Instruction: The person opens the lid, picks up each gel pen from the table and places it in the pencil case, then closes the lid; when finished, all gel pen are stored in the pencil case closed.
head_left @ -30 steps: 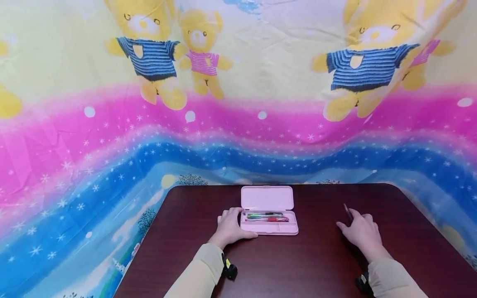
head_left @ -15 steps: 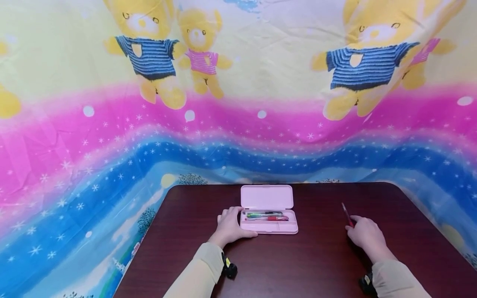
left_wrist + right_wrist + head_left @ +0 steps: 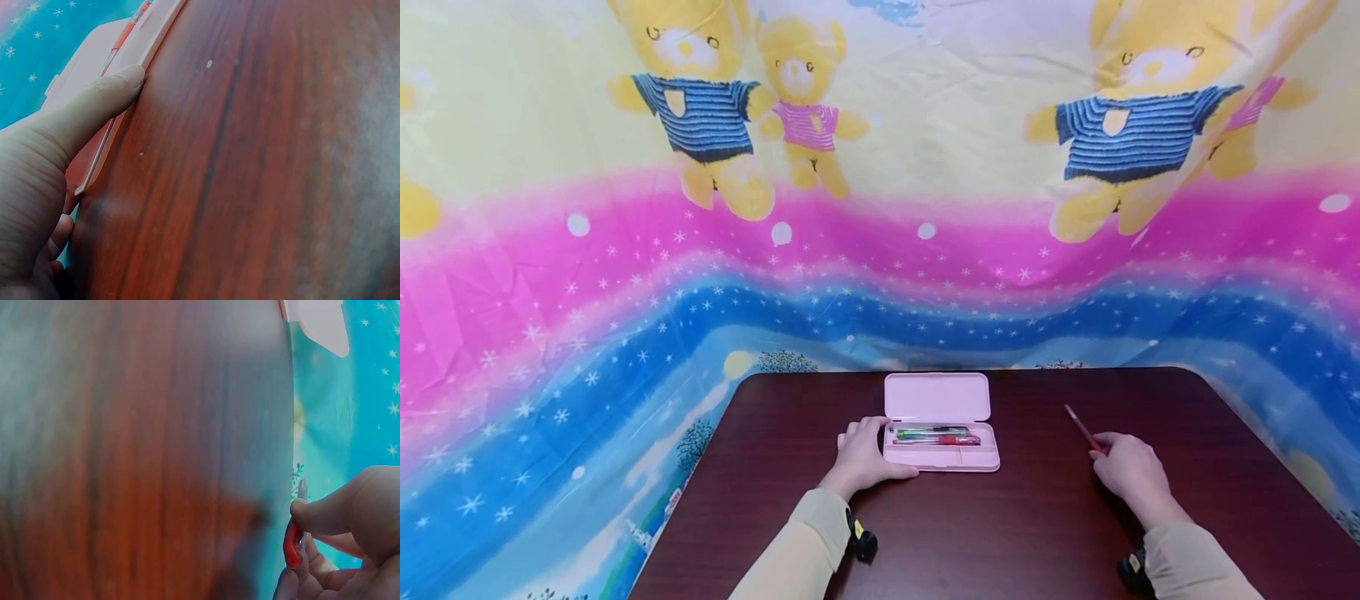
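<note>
A pink pencil case [image 3: 937, 398] lies with its lid up near the table's far edge. Several pens sit in its back compartment, among them a red pen [image 3: 951, 440] and a green one [image 3: 912, 434]. My left hand [image 3: 859, 460] grips the case's left end, thumb [image 3: 122, 84] along the front edge and fingers round the back corner. To the right, my right hand [image 3: 1133, 471] pinches another red pen [image 3: 1081, 427] between thumb and fingers. That pen's clear end points away and left, apart from the case; in the right wrist view its red part [image 3: 292, 545] shows under the thumb.
The dark brown table [image 3: 1000, 533] has rounded far corners. Behind it hangs a cloth [image 3: 880, 308] printed with bears and snowflakes. A small black device [image 3: 863, 537] is worn on each wrist. In the case, the front compartments [image 3: 925, 457] show bare pink plastic.
The red pen in my right hand has turned, its free end swinging left, and my fingers have closed more round it. My left hand and the pencil case stay in place.
</note>
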Tool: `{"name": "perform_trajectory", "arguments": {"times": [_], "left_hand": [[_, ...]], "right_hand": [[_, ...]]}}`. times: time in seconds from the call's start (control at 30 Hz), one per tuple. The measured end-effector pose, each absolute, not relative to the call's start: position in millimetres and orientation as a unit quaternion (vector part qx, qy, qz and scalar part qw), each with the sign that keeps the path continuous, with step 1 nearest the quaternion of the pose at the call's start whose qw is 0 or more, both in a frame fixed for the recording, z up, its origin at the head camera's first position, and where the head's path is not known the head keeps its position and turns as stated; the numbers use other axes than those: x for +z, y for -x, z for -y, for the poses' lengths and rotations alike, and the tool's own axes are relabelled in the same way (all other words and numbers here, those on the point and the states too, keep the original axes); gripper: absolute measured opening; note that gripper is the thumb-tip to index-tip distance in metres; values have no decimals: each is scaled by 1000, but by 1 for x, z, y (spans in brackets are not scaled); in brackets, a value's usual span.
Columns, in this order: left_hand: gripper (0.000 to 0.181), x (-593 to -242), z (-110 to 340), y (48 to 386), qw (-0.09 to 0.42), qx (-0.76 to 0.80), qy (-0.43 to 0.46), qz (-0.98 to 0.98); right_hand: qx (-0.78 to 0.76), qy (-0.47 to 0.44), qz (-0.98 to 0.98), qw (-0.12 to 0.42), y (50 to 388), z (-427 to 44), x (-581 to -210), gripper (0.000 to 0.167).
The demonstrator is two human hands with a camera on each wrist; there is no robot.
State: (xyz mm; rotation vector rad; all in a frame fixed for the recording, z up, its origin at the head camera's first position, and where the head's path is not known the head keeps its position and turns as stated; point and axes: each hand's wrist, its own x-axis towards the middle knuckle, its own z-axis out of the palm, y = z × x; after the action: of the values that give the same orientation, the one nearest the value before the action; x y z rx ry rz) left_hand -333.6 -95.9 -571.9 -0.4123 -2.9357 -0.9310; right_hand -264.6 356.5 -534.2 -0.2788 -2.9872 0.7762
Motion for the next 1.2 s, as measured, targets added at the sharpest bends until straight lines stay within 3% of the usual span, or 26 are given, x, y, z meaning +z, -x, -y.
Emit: {"name": "perform_trajectory", "arguments": {"times": [0.63,1.2], "left_hand": [[110,-574,99,336,19,-292,128,948],[110,-572,96,333,17,-300,131,945]], "right_hand": [[256,6,959,122,281,-289,-519,30],[255,-44,961,95,302,-219,-514,33]]}}
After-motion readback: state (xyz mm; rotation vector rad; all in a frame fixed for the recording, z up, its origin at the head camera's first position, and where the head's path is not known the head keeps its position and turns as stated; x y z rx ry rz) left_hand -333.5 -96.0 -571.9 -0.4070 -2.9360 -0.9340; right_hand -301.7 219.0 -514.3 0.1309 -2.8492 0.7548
